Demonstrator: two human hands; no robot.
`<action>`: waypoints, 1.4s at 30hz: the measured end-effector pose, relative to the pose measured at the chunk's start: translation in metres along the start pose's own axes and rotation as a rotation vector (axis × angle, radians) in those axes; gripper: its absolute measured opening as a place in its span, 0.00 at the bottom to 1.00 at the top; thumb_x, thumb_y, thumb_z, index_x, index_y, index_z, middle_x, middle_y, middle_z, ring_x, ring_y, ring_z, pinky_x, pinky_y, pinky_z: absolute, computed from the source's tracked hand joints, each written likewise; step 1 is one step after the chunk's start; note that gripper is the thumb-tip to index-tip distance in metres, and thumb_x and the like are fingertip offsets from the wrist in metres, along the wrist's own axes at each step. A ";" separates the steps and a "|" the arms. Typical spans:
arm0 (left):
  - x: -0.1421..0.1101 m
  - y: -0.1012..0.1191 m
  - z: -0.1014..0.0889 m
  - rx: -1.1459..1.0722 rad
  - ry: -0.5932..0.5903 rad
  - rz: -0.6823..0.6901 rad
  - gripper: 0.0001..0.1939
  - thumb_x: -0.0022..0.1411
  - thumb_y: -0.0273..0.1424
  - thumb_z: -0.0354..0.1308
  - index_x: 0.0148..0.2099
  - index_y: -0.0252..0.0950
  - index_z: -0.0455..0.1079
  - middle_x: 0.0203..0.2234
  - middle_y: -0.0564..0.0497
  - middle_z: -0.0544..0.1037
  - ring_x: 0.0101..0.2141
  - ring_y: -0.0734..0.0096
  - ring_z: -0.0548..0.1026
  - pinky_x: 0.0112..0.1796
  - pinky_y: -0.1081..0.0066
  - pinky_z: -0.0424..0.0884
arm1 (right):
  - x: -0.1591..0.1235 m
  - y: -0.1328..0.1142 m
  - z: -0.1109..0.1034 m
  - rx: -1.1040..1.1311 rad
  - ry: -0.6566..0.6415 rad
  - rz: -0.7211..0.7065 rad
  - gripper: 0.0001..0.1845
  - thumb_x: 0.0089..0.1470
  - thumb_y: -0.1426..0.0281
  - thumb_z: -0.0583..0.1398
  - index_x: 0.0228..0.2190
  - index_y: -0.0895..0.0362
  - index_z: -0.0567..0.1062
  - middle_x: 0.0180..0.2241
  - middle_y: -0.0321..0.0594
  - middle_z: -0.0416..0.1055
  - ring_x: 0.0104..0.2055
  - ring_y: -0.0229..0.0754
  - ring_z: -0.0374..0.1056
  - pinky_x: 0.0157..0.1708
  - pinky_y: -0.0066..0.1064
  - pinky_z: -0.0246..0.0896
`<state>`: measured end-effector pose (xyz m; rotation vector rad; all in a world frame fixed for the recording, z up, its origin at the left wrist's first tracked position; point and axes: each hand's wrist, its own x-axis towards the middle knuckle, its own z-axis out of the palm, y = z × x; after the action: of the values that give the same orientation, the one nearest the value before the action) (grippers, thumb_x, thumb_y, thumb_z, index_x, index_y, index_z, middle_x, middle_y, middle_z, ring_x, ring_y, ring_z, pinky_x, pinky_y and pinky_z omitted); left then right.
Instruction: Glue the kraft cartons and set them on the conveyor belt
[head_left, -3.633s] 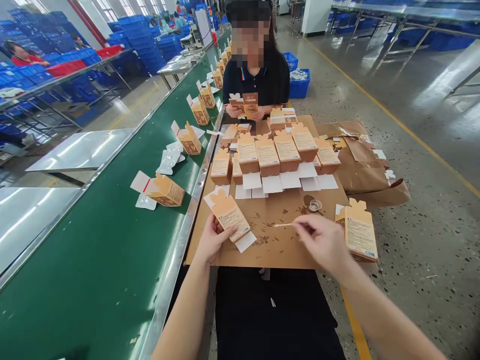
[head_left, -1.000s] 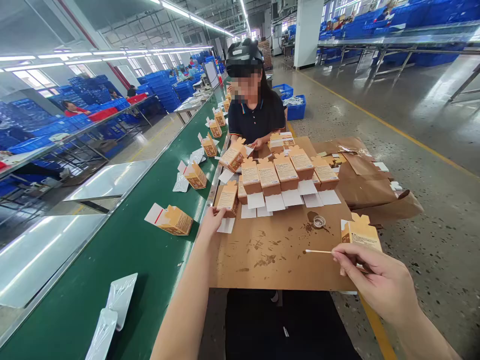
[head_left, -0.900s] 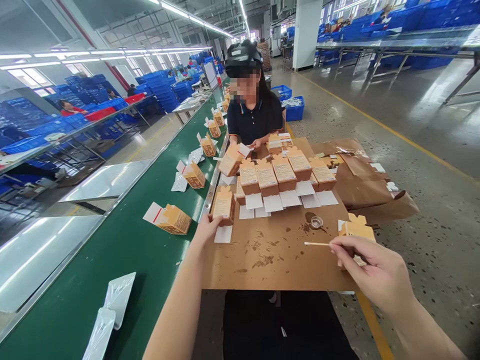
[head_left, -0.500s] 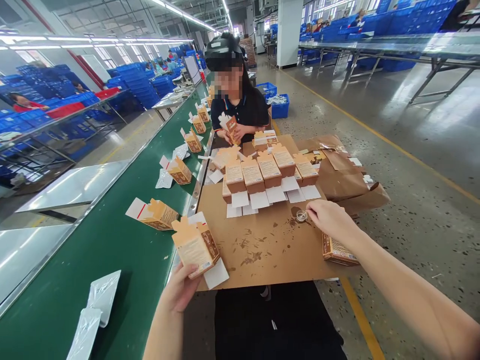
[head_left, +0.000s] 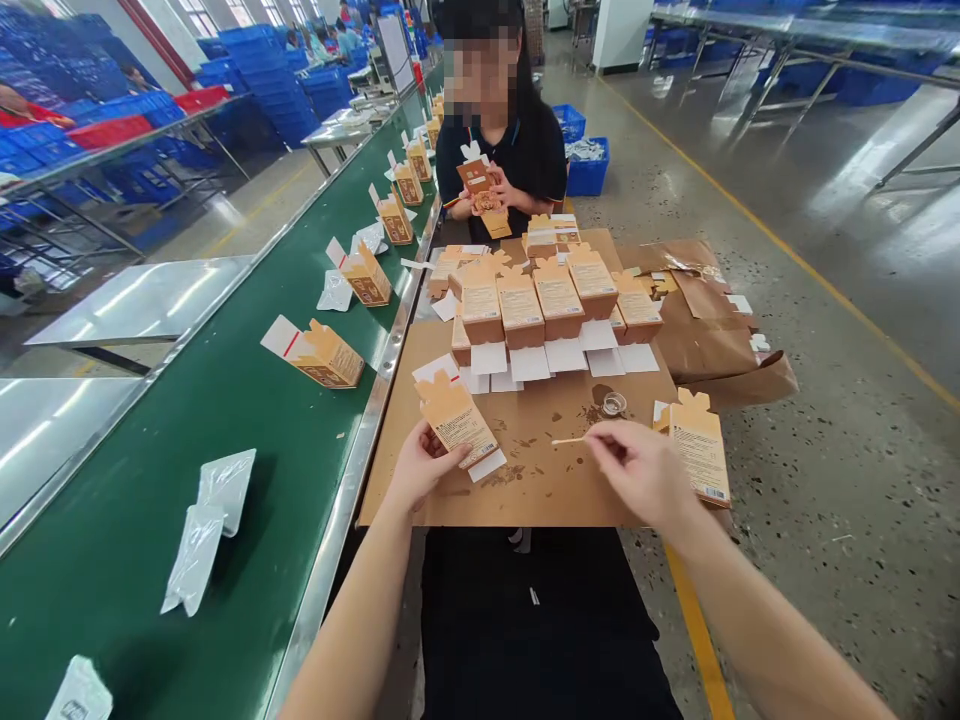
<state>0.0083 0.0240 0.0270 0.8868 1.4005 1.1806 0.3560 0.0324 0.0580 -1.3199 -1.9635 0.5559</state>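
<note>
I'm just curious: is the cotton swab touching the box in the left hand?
Apart: the head view shows cardboard between the cotton swab and the box.

Right, I've got the conveyor along the left, a row of cartons running far up it, loose pouches nearer. Right of it, the board: carton pile towards the far side, dish just before its right part, single carton at the near right. Wrapping paper lies right of the pile, a person behind, crates beyond, rightward.
</note>
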 end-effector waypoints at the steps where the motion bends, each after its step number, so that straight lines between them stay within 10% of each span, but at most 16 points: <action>1: 0.000 0.000 0.000 0.000 -0.002 -0.005 0.44 0.39 0.53 0.91 0.52 0.37 0.81 0.54 0.34 0.91 0.56 0.38 0.89 0.61 0.42 0.85 | -0.006 -0.009 0.017 0.065 -0.015 -0.007 0.12 0.74 0.67 0.62 0.39 0.50 0.86 0.36 0.40 0.88 0.35 0.46 0.82 0.37 0.35 0.78; 6: 0.001 -0.003 -0.001 0.013 -0.014 -0.010 0.43 0.39 0.50 0.92 0.52 0.38 0.80 0.53 0.36 0.91 0.58 0.38 0.89 0.63 0.41 0.84 | -0.013 -0.031 0.092 0.170 -0.065 -0.024 0.12 0.73 0.72 0.63 0.36 0.50 0.84 0.33 0.39 0.86 0.33 0.44 0.80 0.38 0.32 0.78; 12: 0.001 -0.001 -0.002 0.038 -0.031 -0.017 0.42 0.41 0.48 0.91 0.53 0.38 0.79 0.54 0.36 0.90 0.58 0.39 0.88 0.63 0.41 0.84 | -0.003 -0.027 0.119 0.160 -0.123 -0.041 0.13 0.72 0.72 0.63 0.35 0.50 0.84 0.31 0.39 0.84 0.33 0.44 0.79 0.37 0.32 0.76; 33: -0.029 -0.012 0.006 0.285 0.023 0.110 0.39 0.42 0.39 0.88 0.56 0.42 0.80 0.50 0.40 0.88 0.55 0.36 0.86 0.58 0.47 0.84 | -0.029 -0.034 0.024 0.171 0.052 0.112 0.16 0.76 0.61 0.61 0.35 0.48 0.83 0.29 0.38 0.83 0.28 0.44 0.78 0.32 0.35 0.78; 36: -0.028 -0.014 -0.020 0.326 0.223 0.179 0.40 0.42 0.42 0.88 0.57 0.42 0.79 0.52 0.39 0.87 0.57 0.36 0.86 0.61 0.46 0.83 | -0.032 -0.034 0.019 0.184 0.081 0.107 0.16 0.76 0.61 0.61 0.35 0.49 0.83 0.29 0.38 0.83 0.27 0.45 0.79 0.32 0.36 0.79; 42: -0.038 -0.010 -0.133 0.405 0.764 0.195 0.43 0.39 0.47 0.87 0.54 0.44 0.71 0.53 0.40 0.85 0.57 0.35 0.86 0.63 0.36 0.81 | -0.041 -0.023 0.002 0.173 0.140 0.155 0.17 0.72 0.57 0.65 0.33 0.48 0.86 0.26 0.38 0.83 0.23 0.48 0.79 0.27 0.39 0.80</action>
<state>-0.1150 -0.0401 0.0215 0.8981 2.2688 1.4975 0.3504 -0.0145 0.0594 -1.3703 -1.6706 0.6729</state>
